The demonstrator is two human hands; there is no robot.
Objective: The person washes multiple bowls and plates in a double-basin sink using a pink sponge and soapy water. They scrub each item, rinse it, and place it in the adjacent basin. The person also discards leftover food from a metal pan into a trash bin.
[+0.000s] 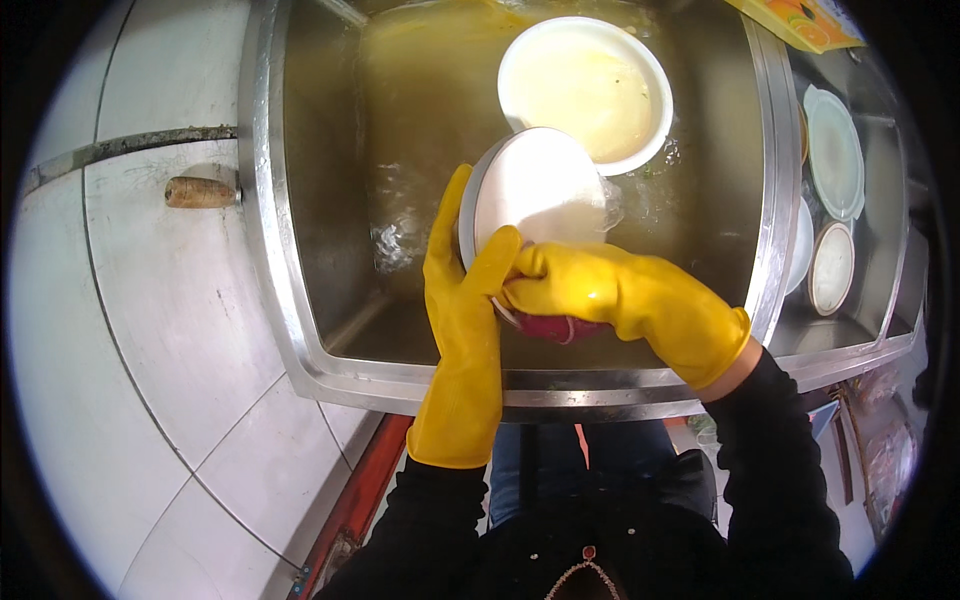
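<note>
My left hand [472, 292], in a yellow rubber glove, grips a white bowl [536, 180] by its left and near side, thumb on the inner face. The bowl is tilted over the water in a stainless steel sink. My right hand [592, 289], gloved the same way, is closed at the bowl's near edge. A dark pink cloth or scrubber [559, 328] shows just below its fingers; whether the fingers hold it is partly hidden. Beyond the bowl, a larger white basin [585, 90] with cloudy yellowish liquid sits in the murky water.
The sink's steel rim [600, 397] runs between me and the water. In the right-hand basin lie a pale oval dish [834, 154] and a small bowl [832, 268]. An orange-and-yellow packet [806, 26] is at the top right. A wooden handle [200, 193] stands out by the white tiles at left.
</note>
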